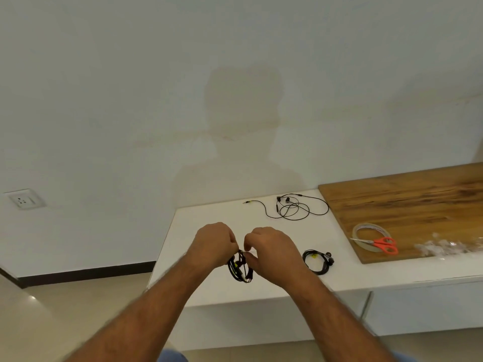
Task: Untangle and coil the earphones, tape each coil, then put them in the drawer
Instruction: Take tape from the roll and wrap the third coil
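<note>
A black coiled earphone (240,269) hangs between my two hands above the white table (203,231). My left hand (213,244) pinches its top from the left and my right hand (274,253) pinches it from the right, with a small clear strip of tape at the top of the coil. Another coiled black earphone (317,261) lies on the table just right of my right hand. A third earphone (292,209), loose and uncoiled, sprawls near the back of the table by the wall. The drawer front (423,309) sits under the tabletop at the right.
A brown wooden board (407,205) covers the table's right part. On it lie a roll of clear tape (366,227), red-handled scissors (384,244) across the roll, and crumpled clear plastic (444,248). A wall socket (23,199) is at the left.
</note>
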Demonstrator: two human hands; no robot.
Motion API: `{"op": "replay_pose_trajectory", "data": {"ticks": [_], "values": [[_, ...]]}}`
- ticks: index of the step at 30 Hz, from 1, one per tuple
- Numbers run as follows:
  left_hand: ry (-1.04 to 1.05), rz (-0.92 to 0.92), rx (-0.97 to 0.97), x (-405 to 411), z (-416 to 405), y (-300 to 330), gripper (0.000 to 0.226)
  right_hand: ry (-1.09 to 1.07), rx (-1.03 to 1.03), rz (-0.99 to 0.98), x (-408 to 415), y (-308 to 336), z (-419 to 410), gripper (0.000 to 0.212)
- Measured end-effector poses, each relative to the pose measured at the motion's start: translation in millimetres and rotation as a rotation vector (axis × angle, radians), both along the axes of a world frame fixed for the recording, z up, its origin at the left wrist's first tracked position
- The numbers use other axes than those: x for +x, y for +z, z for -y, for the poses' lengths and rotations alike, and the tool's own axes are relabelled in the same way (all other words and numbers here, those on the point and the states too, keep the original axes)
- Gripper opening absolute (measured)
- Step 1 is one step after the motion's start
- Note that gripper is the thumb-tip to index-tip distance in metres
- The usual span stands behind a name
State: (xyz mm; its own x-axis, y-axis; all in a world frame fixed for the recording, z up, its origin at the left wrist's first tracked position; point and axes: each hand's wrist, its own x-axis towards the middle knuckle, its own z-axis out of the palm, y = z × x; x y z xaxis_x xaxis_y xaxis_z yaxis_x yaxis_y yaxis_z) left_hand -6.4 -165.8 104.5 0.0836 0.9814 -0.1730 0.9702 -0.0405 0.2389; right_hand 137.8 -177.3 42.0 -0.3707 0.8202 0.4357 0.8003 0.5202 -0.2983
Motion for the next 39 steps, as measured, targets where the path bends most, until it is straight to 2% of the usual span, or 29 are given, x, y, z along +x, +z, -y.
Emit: {"op": "replay_pose_trajectory", "data": {"ticks": [5,14,20,26,39], "values": [[-0.066,-0.133,-0.013,2,4,-12,0.019,0.015,-0.137,0.105,-2,7,1,0.022],[-0.175,-0.198,0.08,11,9,-21,0.022,0.022,-0.319,-0.026,15,10,-6,0.016],[-0.262,-0.149,0.145,17,12,-27,0.025,0.044,-0.489,-0.193,34,17,-7,0.015],[-0.376,-0.043,0.187,20,17,-33,0.025,0.054,-0.648,-0.477,54,15,-9,0.02],[-0.752,0.11,0.566,6,20,-49,0.015,0.225,-1.038,-0.823,64,1,-12,0.024]]}}
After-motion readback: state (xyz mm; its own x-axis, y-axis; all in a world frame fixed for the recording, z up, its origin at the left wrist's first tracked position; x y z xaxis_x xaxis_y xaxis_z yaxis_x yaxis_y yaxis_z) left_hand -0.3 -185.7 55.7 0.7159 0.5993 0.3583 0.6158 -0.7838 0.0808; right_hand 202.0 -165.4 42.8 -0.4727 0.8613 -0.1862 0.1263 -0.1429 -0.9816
